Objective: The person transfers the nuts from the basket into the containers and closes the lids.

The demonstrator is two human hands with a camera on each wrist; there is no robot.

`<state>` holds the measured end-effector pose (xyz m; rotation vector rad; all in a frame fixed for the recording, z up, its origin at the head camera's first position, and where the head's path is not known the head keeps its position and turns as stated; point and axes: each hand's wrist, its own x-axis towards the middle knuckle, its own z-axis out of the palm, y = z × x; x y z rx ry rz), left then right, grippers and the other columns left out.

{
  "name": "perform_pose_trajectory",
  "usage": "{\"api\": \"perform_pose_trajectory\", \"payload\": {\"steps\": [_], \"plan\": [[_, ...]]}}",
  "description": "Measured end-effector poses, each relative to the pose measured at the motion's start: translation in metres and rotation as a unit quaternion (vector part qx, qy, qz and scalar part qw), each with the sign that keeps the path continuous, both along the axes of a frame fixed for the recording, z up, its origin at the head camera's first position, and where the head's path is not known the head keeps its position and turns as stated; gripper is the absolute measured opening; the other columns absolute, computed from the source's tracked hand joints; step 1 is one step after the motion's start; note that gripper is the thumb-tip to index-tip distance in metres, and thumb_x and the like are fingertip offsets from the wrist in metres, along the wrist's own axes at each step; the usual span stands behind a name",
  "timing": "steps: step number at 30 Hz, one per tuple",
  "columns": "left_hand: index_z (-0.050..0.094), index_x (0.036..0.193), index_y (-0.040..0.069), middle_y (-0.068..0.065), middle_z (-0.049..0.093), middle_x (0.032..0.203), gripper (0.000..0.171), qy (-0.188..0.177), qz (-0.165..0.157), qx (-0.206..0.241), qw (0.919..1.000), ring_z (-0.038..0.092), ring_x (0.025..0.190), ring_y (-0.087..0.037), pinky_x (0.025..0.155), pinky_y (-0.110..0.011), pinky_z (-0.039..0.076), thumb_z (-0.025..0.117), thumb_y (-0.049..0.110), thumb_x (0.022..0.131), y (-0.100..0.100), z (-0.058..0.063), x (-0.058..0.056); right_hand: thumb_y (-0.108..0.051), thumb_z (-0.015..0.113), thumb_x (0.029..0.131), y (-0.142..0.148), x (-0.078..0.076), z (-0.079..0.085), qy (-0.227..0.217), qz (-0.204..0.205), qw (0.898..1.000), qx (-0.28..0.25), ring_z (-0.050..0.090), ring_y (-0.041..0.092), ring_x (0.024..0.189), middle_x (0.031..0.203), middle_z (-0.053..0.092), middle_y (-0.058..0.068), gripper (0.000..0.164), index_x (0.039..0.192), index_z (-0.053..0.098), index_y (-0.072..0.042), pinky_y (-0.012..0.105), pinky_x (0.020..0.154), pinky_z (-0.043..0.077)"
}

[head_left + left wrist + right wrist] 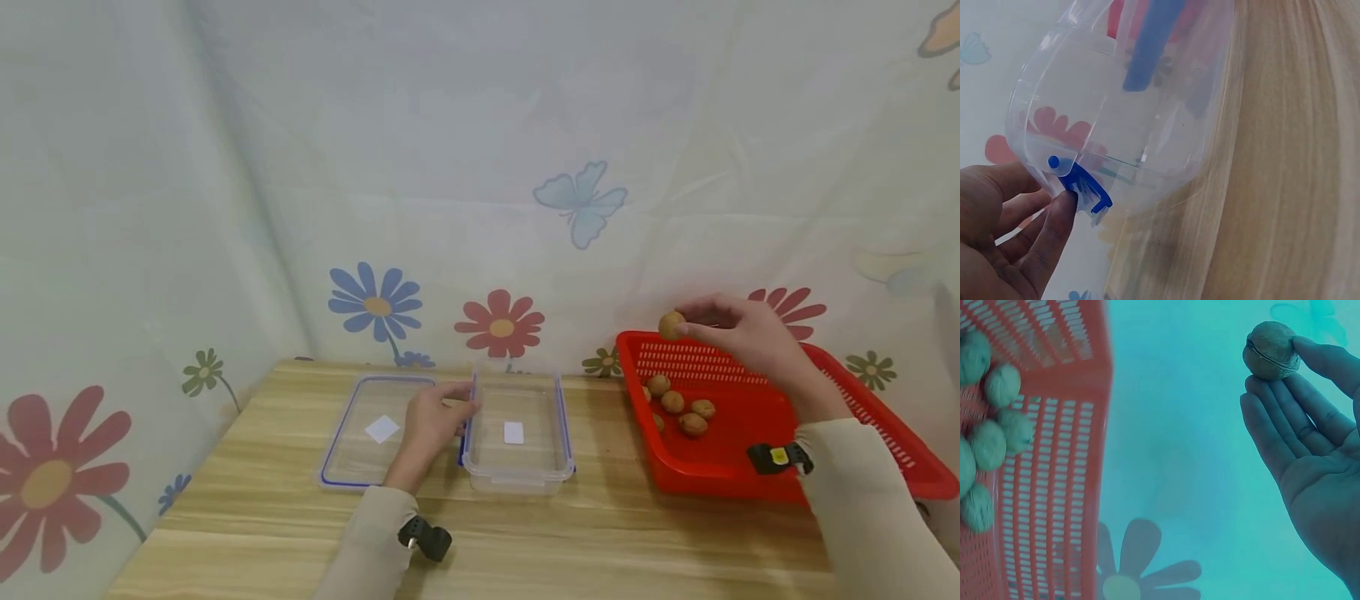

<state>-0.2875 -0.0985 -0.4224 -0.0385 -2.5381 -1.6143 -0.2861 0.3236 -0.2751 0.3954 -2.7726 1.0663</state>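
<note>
My right hand [757,337] pinches a walnut [671,325] between thumb and fingertips, above the far left part of a red plastic basket [731,475]. In the right wrist view the seam of this walnut shows. Several more walnuts [672,402] lie at the left end inside the basket. With thumb and fingers, my left hand [435,417] holds the left side of a clear plastic container [517,481], by its blue latch [1088,187]. A white label [513,432] shows within the container, and no walnuts are visible in it.
Left of the container lies a clear lid [348,454] with a blue seal and a white label [382,429]. Everything stands on a wood-grain table [247,517]. Behind it hangs a cloth [450,167] printed with flowers and butterflies.
</note>
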Motion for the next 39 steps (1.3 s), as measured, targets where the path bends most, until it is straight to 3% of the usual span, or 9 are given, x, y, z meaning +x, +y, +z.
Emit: {"api": "perform_pose_trajectory", "payload": {"steps": [9, 17, 28, 34, 39], "plan": [[0.078, 0.126, 0.005, -0.011, 0.078, 0.112, 0.033, 0.011, 0.003, 0.001, 0.9999, 0.072, 0.064, -0.02, 0.056, -0.027, 0.058, 0.082, 0.01, 0.094, 0.001, -0.003, 0.0, -0.031, 0.075, 0.102, -0.027, 0.025, -0.004, 0.055, 0.012, 0.998, -0.02, 0.071, 0.033, 0.108, 0.124, 0.074, 0.015, 0.041, 0.134, 0.069, -0.006, 0.009, 0.083, 0.052], [0.078, 0.127, 0.007, -0.011, 0.078, 0.114, 0.033, 0.007, 0.004, 0.004, 1.0, 0.072, 0.065, -0.016, 0.059, -0.029, 0.061, 0.081, 0.012, 0.094, 0.002, -0.001, 0.001, -0.029, 0.077, 0.101, -0.054, 0.04, -0.012, 0.051, 0.025, 0.997, -0.061, 0.071, 0.025, 0.106, 0.124, 0.074, 0.01, 0.04, 0.134, 0.07, -0.009, 0.012, 0.086, 0.054], [0.077, 0.128, 0.004, -0.013, 0.077, 0.116, 0.035, 0.003, -0.003, 0.009, 1.0, 0.071, 0.062, -0.019, 0.058, -0.029, 0.06, 0.081, 0.012, 0.095, -0.001, -0.002, 0.0, -0.028, 0.081, 0.098, -0.091, 0.045, -0.028, 0.038, 0.05, 0.994, -0.094, 0.073, 0.024, 0.105, 0.119, 0.076, 0.006, 0.04, 0.132, 0.071, -0.009, 0.017, 0.089, 0.056], [0.077, 0.127, 0.003, -0.014, 0.077, 0.115, 0.034, 0.002, -0.005, 0.022, 0.9998, 0.072, 0.063, -0.023, 0.058, -0.031, 0.06, 0.081, 0.01, 0.094, 0.001, -0.002, 0.001, -0.016, 0.082, 0.096, -0.106, 0.043, -0.04, 0.039, 0.102, 0.983, -0.147, 0.074, 0.021, 0.101, 0.112, 0.076, 0.005, 0.033, 0.126, 0.073, -0.007, 0.023, 0.09, 0.059], [0.077, 0.127, 0.003, -0.014, 0.077, 0.114, 0.034, 0.001, -0.003, 0.026, 0.9997, 0.07, 0.061, -0.018, 0.059, -0.034, 0.062, 0.081, 0.01, 0.094, 0.0, -0.002, 0.0, -0.013, 0.081, 0.096, -0.116, 0.043, -0.043, 0.039, 0.124, 0.979, -0.155, 0.073, 0.023, 0.102, 0.112, 0.076, 0.006, 0.03, 0.124, 0.073, -0.005, 0.024, 0.091, 0.059]]}}
